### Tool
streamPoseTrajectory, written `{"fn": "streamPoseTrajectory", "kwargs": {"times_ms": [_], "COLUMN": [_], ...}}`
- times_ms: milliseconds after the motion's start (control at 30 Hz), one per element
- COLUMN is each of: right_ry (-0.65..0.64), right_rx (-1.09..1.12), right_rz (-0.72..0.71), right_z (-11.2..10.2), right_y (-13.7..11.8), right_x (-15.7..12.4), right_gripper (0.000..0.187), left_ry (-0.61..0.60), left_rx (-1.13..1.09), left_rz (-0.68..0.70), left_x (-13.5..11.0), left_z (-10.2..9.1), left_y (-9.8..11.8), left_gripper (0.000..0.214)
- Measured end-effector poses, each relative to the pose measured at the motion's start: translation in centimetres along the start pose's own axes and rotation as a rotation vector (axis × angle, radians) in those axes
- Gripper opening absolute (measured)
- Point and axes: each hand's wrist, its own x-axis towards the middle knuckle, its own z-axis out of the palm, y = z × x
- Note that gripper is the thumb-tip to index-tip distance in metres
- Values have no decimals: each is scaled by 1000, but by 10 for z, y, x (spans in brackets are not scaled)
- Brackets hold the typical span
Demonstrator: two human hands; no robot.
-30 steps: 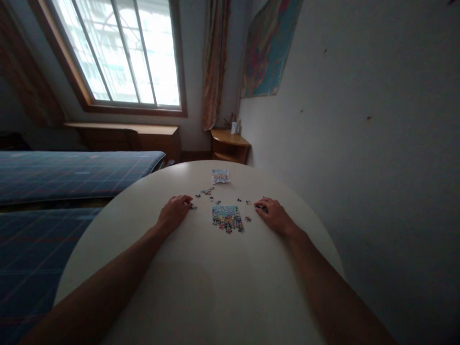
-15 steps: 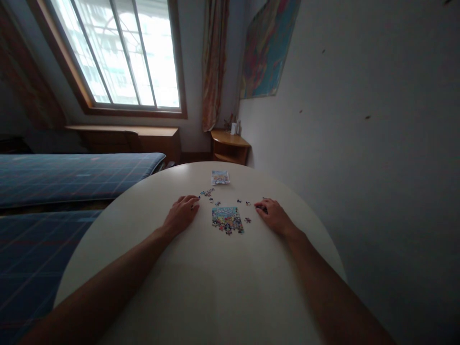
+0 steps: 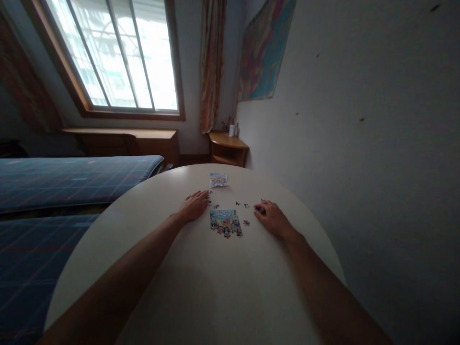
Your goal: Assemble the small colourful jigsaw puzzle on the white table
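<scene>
A partly assembled jigsaw puzzle (image 3: 225, 222) lies on the round white table (image 3: 215, 282), its near edge uneven. My left hand (image 3: 194, 205) rests to its upper left, fingers stretched out over several loose pieces and partly hiding them. To the right of the puzzle, my right hand (image 3: 271, 216) is curled with its fingertips near the tabletop; dark puzzle pieces show at its fingers, and whether it grips one is unclear. Between the puzzle and my right hand lie a loose puzzle piece (image 3: 246, 223) and, farther back, another piece (image 3: 246, 205).
A small picture packet (image 3: 218, 180) lies toward the table's far edge. Beds with blue plaid covers (image 3: 79, 179) stand to the left. A wooden corner shelf (image 3: 229, 140) is beyond the table, and a white wall (image 3: 359, 182) runs along the right.
My left hand has moved right and slightly away from me, and now covers the loose pieces that lay beside it. My right hand stays in nearly the same place. The view has shifted slightly.
</scene>
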Motion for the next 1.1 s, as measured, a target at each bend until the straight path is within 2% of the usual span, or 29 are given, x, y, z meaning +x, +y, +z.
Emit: {"fn": "streamPoseTrajectory", "kwargs": {"times_ms": [133, 333, 533, 867, 967, 1100], "right_ry": [-10, -32, -47, -46, -51, -53], "right_rx": [-11, -24, -5, -9, 0, 3], "right_rz": [5, 7, 3, -4, -6, -17], "right_z": [-2, -5, -7, -7, -7, -6], "right_y": [-2, -6, -9, -12, -11, -8], "right_x": [1, 0, -3, -4, -3, -2], "right_gripper": [33, 33, 32, 33, 33, 34], "left_ry": [42, 128, 170, 46, 6, 13], "left_rx": [-11, -26, -26, 37, 53, 71], "left_rz": [-17, -139, -191, 25, 62, 54], "left_x": [-7, -14, -9, 3, 9, 8], "left_z": [2, -3, 0, 3, 0, -5], "left_y": [4, 2, -6, 5, 3, 0], "left_gripper": [36, 27, 33, 46, 44, 36]}}
